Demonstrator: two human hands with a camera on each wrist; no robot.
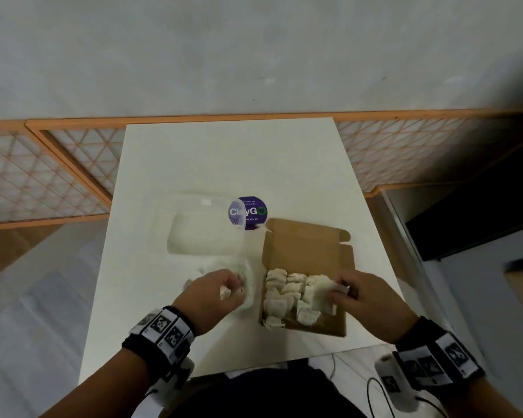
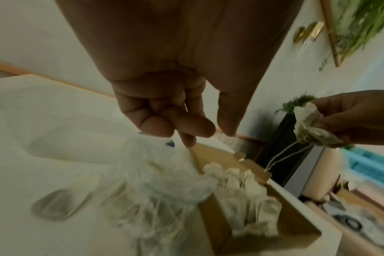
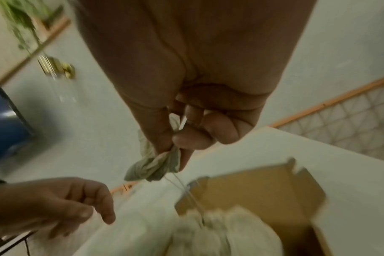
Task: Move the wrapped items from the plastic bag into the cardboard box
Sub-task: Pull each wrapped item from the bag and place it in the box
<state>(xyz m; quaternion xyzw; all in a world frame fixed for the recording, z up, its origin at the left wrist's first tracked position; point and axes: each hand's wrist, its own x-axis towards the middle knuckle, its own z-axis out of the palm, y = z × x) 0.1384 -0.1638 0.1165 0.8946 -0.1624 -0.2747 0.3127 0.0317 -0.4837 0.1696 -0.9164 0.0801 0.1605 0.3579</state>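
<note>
— On the white worktop (image 1: 224,158), what have you got?

— My cardboard box (image 1: 305,248) lies open right of centre, its near half packed with pale wrapped items (image 1: 287,294). The plastic bag (image 2: 160,175) sits crumpled just left of it, touching the box wall.

— And your right hand?

— My right hand (image 1: 363,294) hangs above the box's right side, its grip pinched on one wrapped item (image 3: 151,166); thin strings (image 2: 283,155) trail from it towards the box.

— The left?

— My left hand (image 1: 215,294) hovers over the bag, fingers (image 2: 193,128) curled. The head view suggests something pale under them, but I cannot tell whether that grip holds anything.

— Anything else?

— A clear plastic container (image 1: 206,230) and a purple round sticker (image 1: 248,213) lie beyond the bag.
</note>
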